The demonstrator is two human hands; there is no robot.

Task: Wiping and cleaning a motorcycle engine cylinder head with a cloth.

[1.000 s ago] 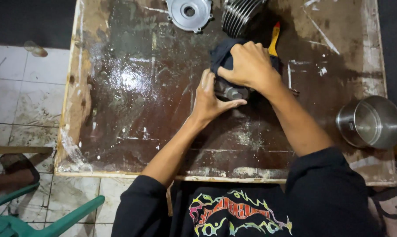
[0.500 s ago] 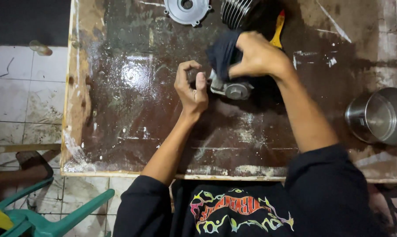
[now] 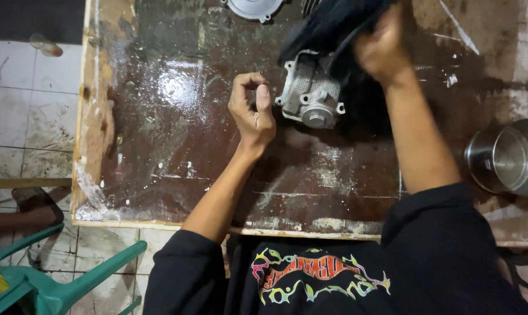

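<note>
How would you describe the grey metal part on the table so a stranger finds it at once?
Look at the wet brown table, far half. Between the left hand and the right hand sits the grey cast metal part. Unlike the round steel pot, it is blocky, with bolt lugs, half under a dark cloth.
</note>
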